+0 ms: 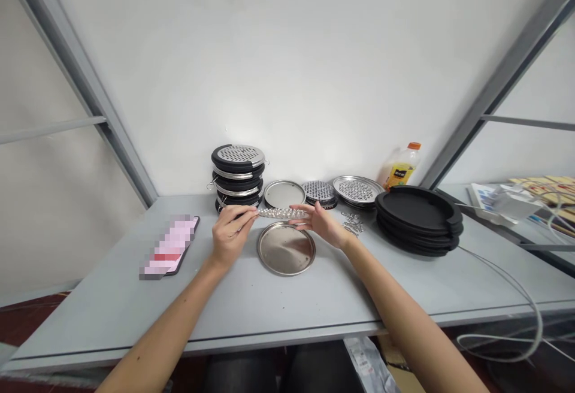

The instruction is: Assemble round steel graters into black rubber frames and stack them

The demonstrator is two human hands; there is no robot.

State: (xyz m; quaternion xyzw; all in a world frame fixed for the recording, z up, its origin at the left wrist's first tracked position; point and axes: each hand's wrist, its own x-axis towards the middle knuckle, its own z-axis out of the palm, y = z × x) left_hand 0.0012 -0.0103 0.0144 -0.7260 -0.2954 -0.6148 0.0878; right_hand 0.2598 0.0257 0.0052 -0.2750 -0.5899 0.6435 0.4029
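- Perforated metal disc [282, 214] is hovering above a gray worktable [224, 315], showing me its thin edge nearly side-on.
- Its long visible axis is running left to right, spanning the gap between my two hands.
- My left hand [229, 234] is pinching the disc's left end, thumb and fingertips closing together on the rim.
- My right hand [327, 225] is opening its fingers in a loose spread around the opposite end; how firmly they are touching, I cannot tell.
- Neither hand is lying clearly nearer, as both are meeting the disc at its ends; the left is having the surer hold.
- Silvery and bright, the disc is catching the light along a bumpy, toothed surface; its full face is hiding from my view.
- Just below and toward me, a round metal tray [286, 249] is lying flat, reflecting a brownish tone.
- Behind the disc, a pale round plate [285, 194] is resting near the wall, with small metal clips [353, 223] lying beyond my right fingers.
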